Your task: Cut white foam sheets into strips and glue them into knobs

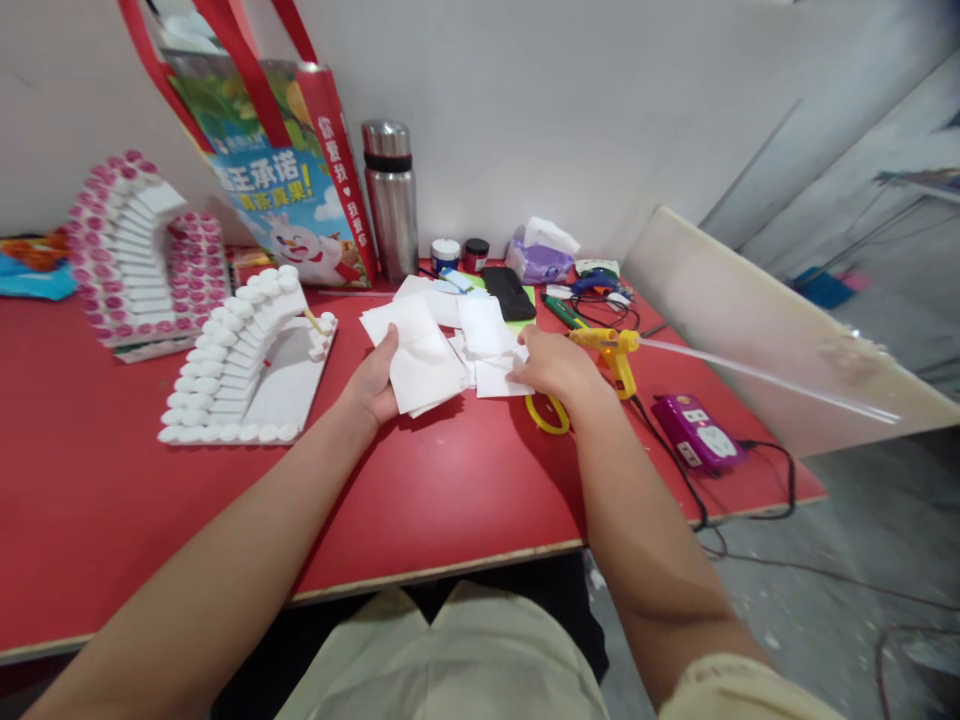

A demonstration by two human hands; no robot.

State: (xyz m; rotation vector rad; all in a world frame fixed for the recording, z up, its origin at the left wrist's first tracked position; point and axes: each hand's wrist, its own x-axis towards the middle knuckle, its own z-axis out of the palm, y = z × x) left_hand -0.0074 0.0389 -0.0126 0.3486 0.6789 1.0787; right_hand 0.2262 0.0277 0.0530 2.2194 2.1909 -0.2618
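My left hand (377, 378) is closed on a small stack of white paper sheets (421, 352), thumb on top, held a little above the red table. To its right, my right hand (553, 362) has its fingers pinched at the edge of other white paper pieces (486, 330) lying in a loose pile. Just below that hand is a yellow ring (551, 413), perhaps a scissors handle, partly covered. Beside my right wrist stands a yellow glue gun (615, 352) with a long clear glue stick in its back. A white staircase model (247, 365) sits left of my left hand.
On the red table (450, 500) are a pink-and-white model (142, 260), a shopping bag (300, 190), a steel flask (391, 205), small jars (445, 256), a tissue pack (541, 258) and a purple power socket (699, 432) with cables. A pale board (772, 330) leans along the right edge.
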